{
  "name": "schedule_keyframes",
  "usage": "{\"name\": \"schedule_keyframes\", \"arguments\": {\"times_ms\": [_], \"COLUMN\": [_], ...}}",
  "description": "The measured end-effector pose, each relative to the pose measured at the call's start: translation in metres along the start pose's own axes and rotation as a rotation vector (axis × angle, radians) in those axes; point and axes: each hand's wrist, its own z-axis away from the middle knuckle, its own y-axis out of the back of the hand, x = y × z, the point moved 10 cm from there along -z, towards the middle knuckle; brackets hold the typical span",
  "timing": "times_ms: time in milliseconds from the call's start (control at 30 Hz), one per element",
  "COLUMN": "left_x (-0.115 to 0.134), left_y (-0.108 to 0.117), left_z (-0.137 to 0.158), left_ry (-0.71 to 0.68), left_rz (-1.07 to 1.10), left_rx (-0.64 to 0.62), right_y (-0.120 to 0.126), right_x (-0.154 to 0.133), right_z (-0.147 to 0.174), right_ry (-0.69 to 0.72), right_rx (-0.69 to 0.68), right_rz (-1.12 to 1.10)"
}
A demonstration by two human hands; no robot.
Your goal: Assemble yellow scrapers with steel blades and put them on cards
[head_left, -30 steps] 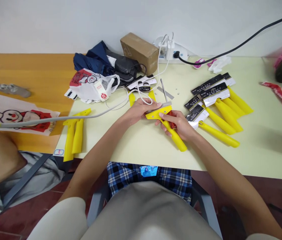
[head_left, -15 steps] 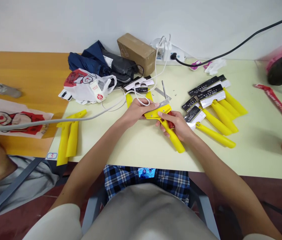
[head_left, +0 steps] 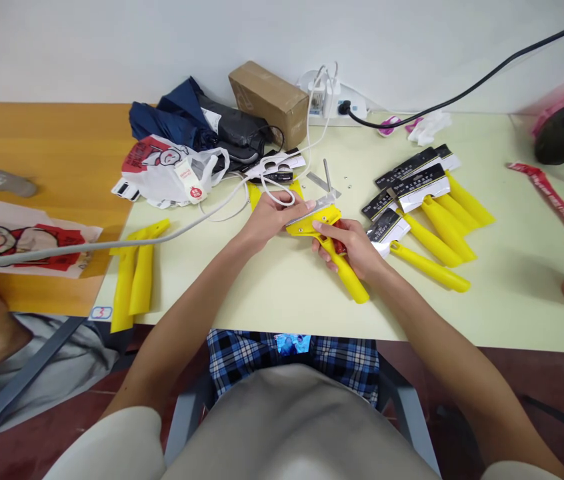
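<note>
A yellow scraper (head_left: 345, 267) is held over the table between my two hands, its handle slanting down to the right. My left hand (head_left: 275, 217) pinches a flat metal strip (head_left: 318, 205) along the top edge of the scraper's head. My right hand (head_left: 355, 250) grips the scraper at the neck, thumb on top, with a red object (head_left: 341, 247) partly hidden in its fingers. Just beyond the head are a loose metal blade (head_left: 317, 181) and a thin metal rod (head_left: 327, 175). A few tiny metal pieces lie near them.
Several yellow scrapers with black-and-white cards (head_left: 425, 190) lie at right. More yellow handles (head_left: 135, 277) rest at left. A white cable (head_left: 197, 223) crosses in front of a plastic bag (head_left: 157, 163). A cardboard box (head_left: 272, 103) and a power strip (head_left: 355, 100) stand behind.
The metal strip now shows further along the scraper head's top edge, by my left fingers. Both hands keep their hold. The whole view has shifted slightly.
</note>
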Motion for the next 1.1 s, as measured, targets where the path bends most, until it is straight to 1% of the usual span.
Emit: {"name": "schedule_keyframes", "arguments": {"times_ms": [100,300,433,567,733,867,967,1100], "left_x": [-0.001,0.0,-0.009,-0.014,-0.013,-0.002,0.005,0.003], "left_y": [0.001,-0.004,-0.004,-0.004,-0.004,-0.002,-0.004,-0.007], "left_z": [0.0,0.002,0.002,0.001,0.001,0.003,0.004,0.002], "left_ry": [0.005,0.0,0.071,0.091,0.064,-0.011,-0.051,-0.043], "left_rz": [0.004,-0.022,0.024,0.079,0.064,-0.028,-0.032,0.019], "left_rx": [0.029,-0.032,-0.044,-0.054,-0.04,-0.003,-0.024,-0.063], "right_y": [0.0,-0.001,-0.001,-0.001,-0.002,-0.003,-0.004,-0.007], "right_x": [0.0,-0.001,-0.003,-0.003,-0.003,-0.003,-0.004,-0.005], "right_z": [0.0,0.001,0.001,0.0,-0.001,0.0,0.0,0.001], "right_ry": [-0.002,0.001,0.026,0.036,0.036,0.044,0.044,0.05], "right_rx": [-0.004,-0.007,-0.009,-0.009,-0.026,-0.029,-0.032,-0.051], "right_rz": [0.0,-0.003,-0.009,-0.033,-0.052,-0.045,-0.038,-0.057]}}
